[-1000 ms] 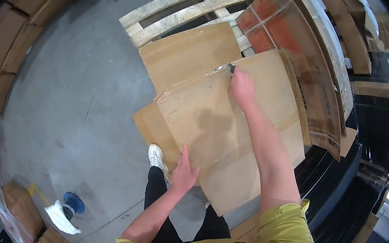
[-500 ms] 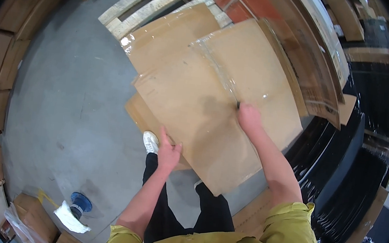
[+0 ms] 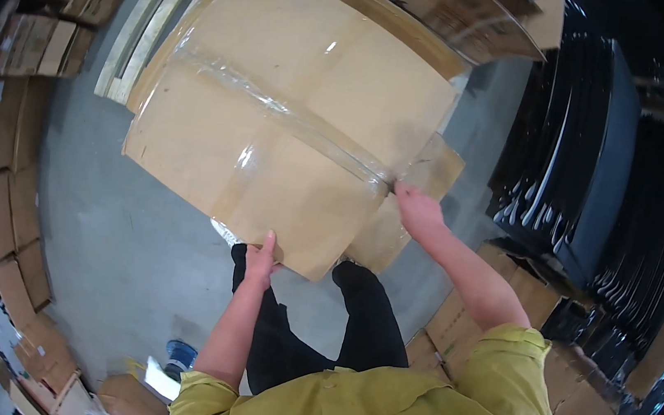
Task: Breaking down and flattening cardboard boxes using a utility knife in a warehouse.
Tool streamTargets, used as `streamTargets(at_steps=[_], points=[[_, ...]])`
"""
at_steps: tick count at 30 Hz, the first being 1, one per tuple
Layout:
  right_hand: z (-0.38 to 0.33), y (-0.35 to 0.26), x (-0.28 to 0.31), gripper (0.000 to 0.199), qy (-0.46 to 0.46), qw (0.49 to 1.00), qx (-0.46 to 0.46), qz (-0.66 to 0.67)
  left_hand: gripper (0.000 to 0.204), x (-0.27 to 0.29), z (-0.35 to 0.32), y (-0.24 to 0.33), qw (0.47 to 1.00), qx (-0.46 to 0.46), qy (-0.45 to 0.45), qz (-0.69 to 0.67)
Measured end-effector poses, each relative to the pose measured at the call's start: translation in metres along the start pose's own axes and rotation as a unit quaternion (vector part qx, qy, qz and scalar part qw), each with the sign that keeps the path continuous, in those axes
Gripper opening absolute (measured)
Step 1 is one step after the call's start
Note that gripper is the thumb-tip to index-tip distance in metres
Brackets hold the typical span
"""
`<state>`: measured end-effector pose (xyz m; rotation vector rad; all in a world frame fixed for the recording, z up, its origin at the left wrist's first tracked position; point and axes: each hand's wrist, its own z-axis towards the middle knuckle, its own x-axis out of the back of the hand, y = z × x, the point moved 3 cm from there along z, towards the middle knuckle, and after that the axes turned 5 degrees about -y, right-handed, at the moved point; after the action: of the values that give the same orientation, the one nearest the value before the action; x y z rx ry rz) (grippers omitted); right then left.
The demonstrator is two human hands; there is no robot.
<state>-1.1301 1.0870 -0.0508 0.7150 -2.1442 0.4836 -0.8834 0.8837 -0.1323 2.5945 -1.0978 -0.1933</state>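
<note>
A wide, flat brown cardboard box [image 3: 193, 124] lies tilted in front of me, its long middle seam covered with clear tape [image 3: 278, 110]. Shorter tape strips cross it. My left hand [image 3: 260, 265] holds the near edge of the box, thumb on top and fingers underneath. At the seam's right end, my right hand [image 3: 418, 211] is closed around a small dark tool [image 3: 391, 185], mostly hidden in the fist, so I cannot make out its kind. Another piece of brown cardboard [image 3: 432, 170] sticks out from under the right side of the box.
A wooden pallet [image 3: 142, 35] lies at the far left, beyond the box. Large cardboard sheets [image 3: 423, 7] stand behind it. Black-wrapped panels [image 3: 559, 144] line the right side. Stacked cartons [image 3: 5, 134] border the left, and a blue round object [image 3: 181, 353] sits on the floor behind my left arm.
The box now lies turned in view. My right hand has come to the seam's right end with the dark tool. My left hand, fingers apart before, has taken hold of the near edge.
</note>
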Motion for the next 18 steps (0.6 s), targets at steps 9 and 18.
streamTargets(at_steps=[9, 18], points=[[-0.034, 0.076, -0.054, 0.027, 0.047, 0.704, -0.143, 0.694, 0.066, -0.005, -0.015, 0.014, 0.998, 0.046, -0.01, 0.038], [0.02, 0.046, -0.061, 0.033, 0.157, 0.449, -0.174, 0.862, 0.067, -0.008, -0.018, 0.013, 0.997, 0.045, -0.04, 0.038]])
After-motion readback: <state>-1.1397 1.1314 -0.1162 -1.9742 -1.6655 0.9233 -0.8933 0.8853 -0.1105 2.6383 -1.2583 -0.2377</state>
